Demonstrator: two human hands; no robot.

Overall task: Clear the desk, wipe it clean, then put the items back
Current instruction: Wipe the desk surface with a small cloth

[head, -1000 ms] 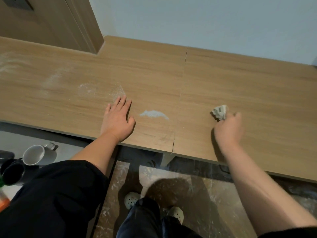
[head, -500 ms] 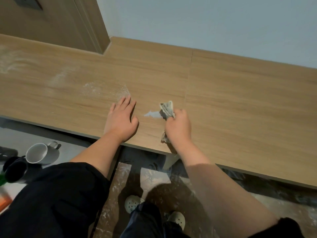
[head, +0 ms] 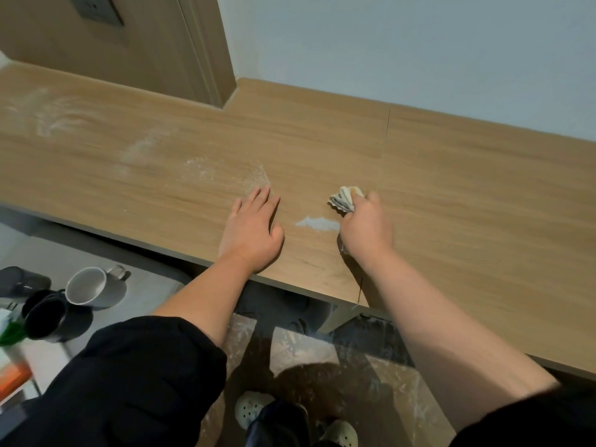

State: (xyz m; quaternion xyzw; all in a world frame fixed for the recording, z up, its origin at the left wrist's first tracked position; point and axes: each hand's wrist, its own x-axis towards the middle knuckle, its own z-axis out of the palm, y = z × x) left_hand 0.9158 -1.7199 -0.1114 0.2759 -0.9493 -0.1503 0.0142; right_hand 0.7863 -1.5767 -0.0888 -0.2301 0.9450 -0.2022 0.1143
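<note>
The wooden desk [head: 467,195] runs across the view with nothing standing on it. My right hand [head: 366,229] grips a crumpled pale cloth [head: 343,201] and holds it on the desktop near the front edge. A small heap of white powder [head: 317,223] lies just left of that hand. My left hand [head: 253,232] rests flat on the desk, fingers straight, left of the powder. Fainter white dust smears [head: 225,172] spread over the left part of the desktop.
Low at the left stand a white mug [head: 87,285] on a saucer, a black mug [head: 45,317] and other items, partly out of view. A wooden door frame [head: 206,53] meets the desk's back edge. My feet [head: 254,411] stand on the marbled floor.
My right hand swept the cloth leftward from the right panel to the powder, then drew back slightly right. My left hand stayed flat in place. The camera view shifted a little.
</note>
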